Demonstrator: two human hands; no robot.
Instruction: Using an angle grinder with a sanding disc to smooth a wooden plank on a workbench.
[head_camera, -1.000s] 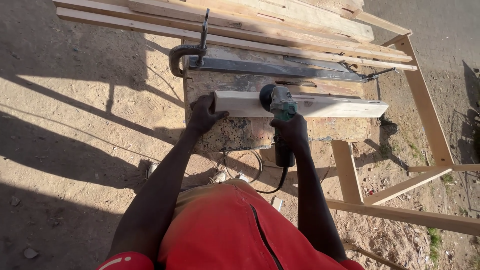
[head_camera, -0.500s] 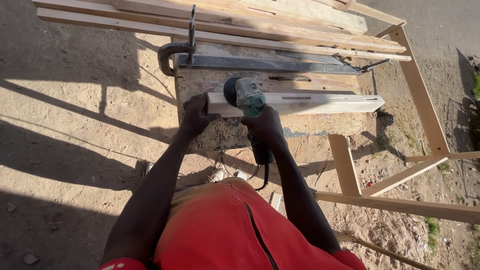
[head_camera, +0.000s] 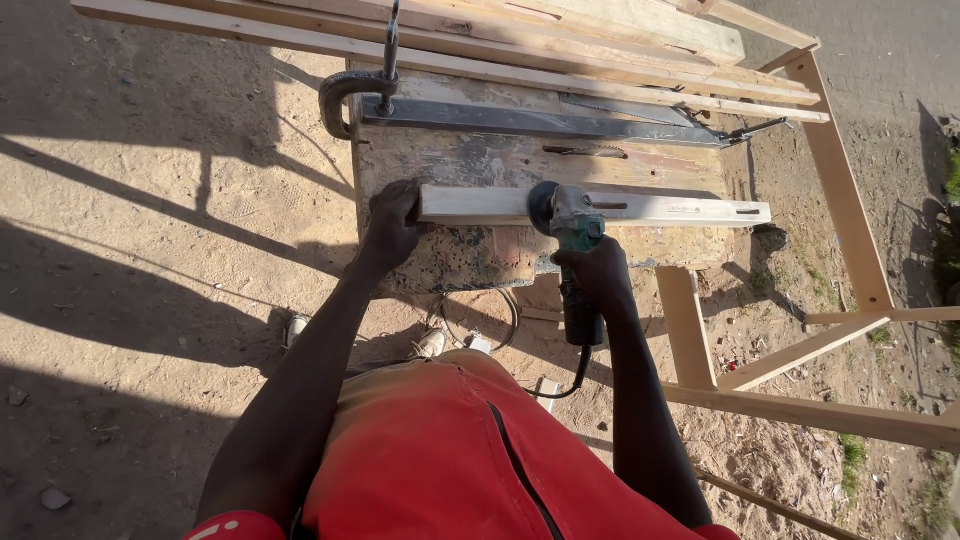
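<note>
A pale wooden board (head_camera: 660, 208) with several slots lies lengthwise on a stained workbench (head_camera: 470, 160). My left hand (head_camera: 392, 222) grips the board's left end and holds it down. My right hand (head_camera: 595, 272) is closed round a green and black angle grinder (head_camera: 572, 235), whose dark disc rests on the board near its middle. The grinder's black cable hangs down from its handle toward my red clothing.
A metal bar (head_camera: 540, 122) is clamped along the bench's far side by a large clamp (head_camera: 362, 85). Long timber lengths (head_camera: 560, 40) lie behind it. A wooden frame (head_camera: 840, 200) stands at the right on sandy ground. Coiled cable (head_camera: 480, 320) hangs under the bench.
The grinder slid left along the board, then back right to about its middle. My left hand has stayed on the board's left end.
</note>
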